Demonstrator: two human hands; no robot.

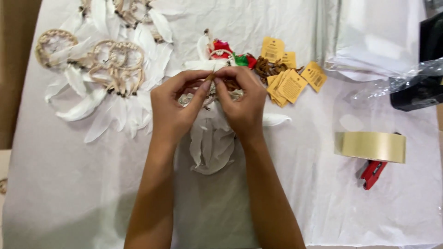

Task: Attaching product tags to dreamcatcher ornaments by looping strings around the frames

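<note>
White paper covers the tabletop (pixel 69 193), with both hands pinching a feathered piece at the frame's centre.

Nearest the camera, two forearms rise from the bottom edge over the creased white sheet. At centre the left hand (pixel 173 108) and right hand (pixel 242 103) press fingertips together on a small brown cord atop a white-feathered dreamcatcher (pixel 210 143), its feathers hanging below them. To the right sits a tape roll (pixel 371 146) on a red dispenser (pixel 373 174). Farther back lie yellow paper tags (pixel 291 84), red and green trinkets (pixel 233 54), and finished dreamcatchers (pixel 108 69) at upper left. Clear plastic sheeting (pixel 369 37) lies at upper right.
</note>
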